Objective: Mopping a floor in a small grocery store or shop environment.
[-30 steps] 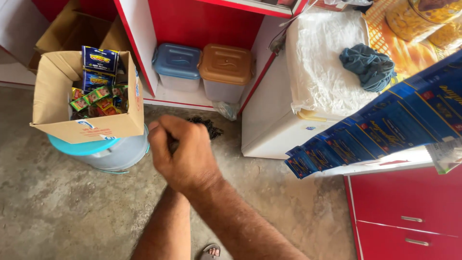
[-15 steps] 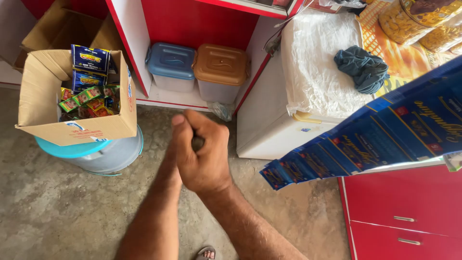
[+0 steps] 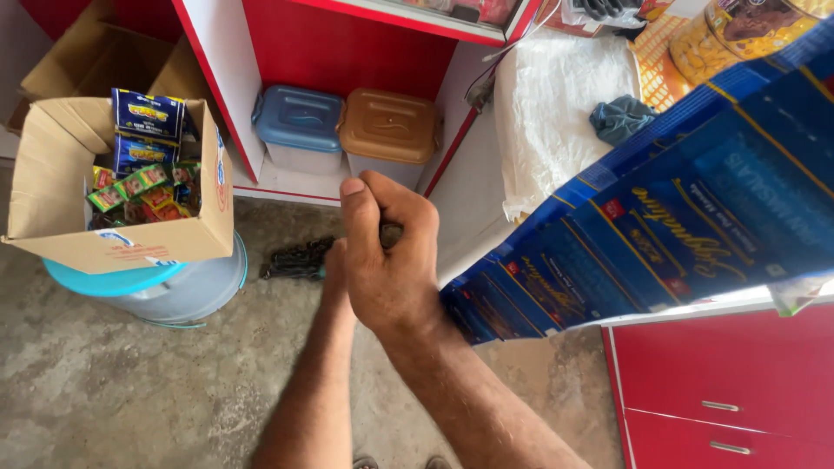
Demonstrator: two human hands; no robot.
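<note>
Over the concrete floor (image 3: pixel 130 391) I see my right hand (image 3: pixel 387 260) clenched over my left hand (image 3: pixel 333 260); what they grasp is hidden.

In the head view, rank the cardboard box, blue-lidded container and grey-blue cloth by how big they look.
1. cardboard box, clearly largest.
2. blue-lidded container.
3. grey-blue cloth, smallest.
The box sits nearer the camera, so true sizes stay unsure.

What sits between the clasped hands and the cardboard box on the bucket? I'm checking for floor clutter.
In the head view, a small dark object lies on the concrete floor between the hands and the cardboard box; what it is can't be told.
</note>
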